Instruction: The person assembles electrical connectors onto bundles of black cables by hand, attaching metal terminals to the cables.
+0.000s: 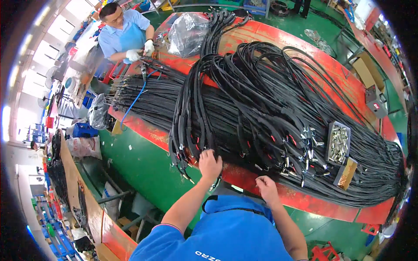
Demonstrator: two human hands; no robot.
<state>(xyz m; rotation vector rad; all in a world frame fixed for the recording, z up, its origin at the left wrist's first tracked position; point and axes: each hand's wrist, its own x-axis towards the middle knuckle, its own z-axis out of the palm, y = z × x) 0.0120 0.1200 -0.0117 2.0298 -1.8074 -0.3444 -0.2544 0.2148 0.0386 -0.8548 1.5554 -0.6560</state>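
My left hand [210, 165] is at the near end of a hanging bundle of black cables [191, 117], its fingertips against the cables and its thumb apart from the fingers. To the right, my right hand [267, 190] is over the red table's near edge, fingers curled in with thumb and forefinger close together. Whatever they may hold is too small to make out. Between and beyond the hands lie loose cable ends with silvery metal connectors [308, 158] and small red pieces.
A grey bin of metal connectors [338, 143] and an open small cardboard box [346, 173] sit on cables at right. Cables cover much of the red table [261, 32]. At far left a co-worker in white gloves [140, 51] works near a tool with a blue hose [135, 101].
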